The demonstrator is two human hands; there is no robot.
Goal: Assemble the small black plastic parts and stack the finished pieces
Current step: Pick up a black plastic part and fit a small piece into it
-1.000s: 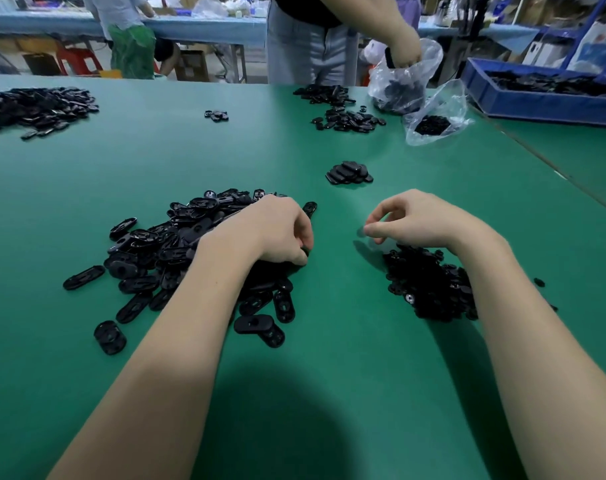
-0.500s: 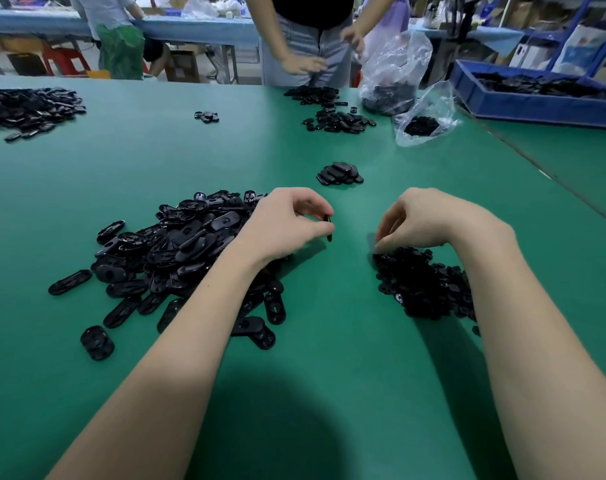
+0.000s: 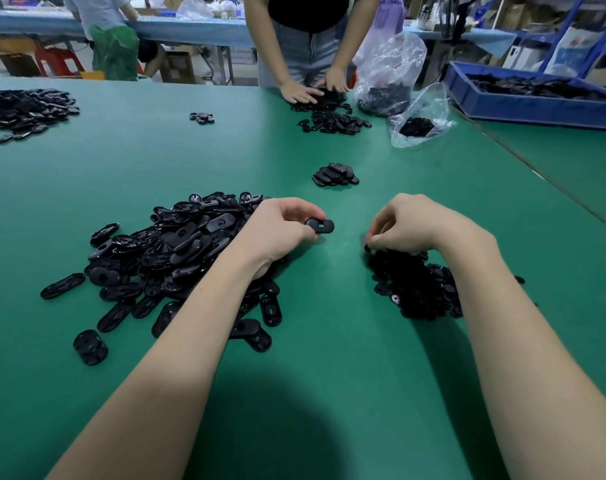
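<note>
My left hand (image 3: 277,230) pinches one black oval plate (image 3: 320,225) between thumb and fingers, lifted just above the green table beside a big heap of black oval plates (image 3: 166,258). To the right, my right hand (image 3: 412,223) is curled, fingertips pressed into the near edge of a pile of small black parts (image 3: 412,285); whether it holds one is hidden. A small stack of finished black pieces (image 3: 335,174) lies farther back between my hands.
Across the green table (image 3: 329,375) a person's hands (image 3: 312,90) rest on another pile of black parts, beside two clear plastic bags (image 3: 391,71). A blue tray of parts (image 3: 533,102) stands far right. More black parts (image 3: 24,110) lie far left.
My left hand came out of the heap with an oval plate and turned it flat-side up. My right hand dropped onto the small-parts pile. The person opposite put both hands on their pile.
</note>
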